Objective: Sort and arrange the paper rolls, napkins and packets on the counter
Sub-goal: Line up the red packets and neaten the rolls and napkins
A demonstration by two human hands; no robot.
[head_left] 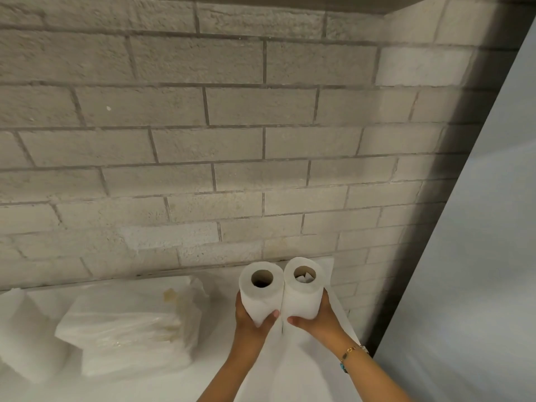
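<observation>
Low in the centre, the left hand (251,313) curls its fingers round the left roll (261,290) and the right hand (317,314) round the right roll (303,287). The rolls touch, upright over the desk (220,361). Squeezed unevenly, one may tip.

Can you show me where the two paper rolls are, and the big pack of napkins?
Left roll (260,297): head view, on its side below the hole.
Right roll (302,301): head view, on its side below the hole.
Napkin pack (127,329): head view, on the middle of its top.
</observation>
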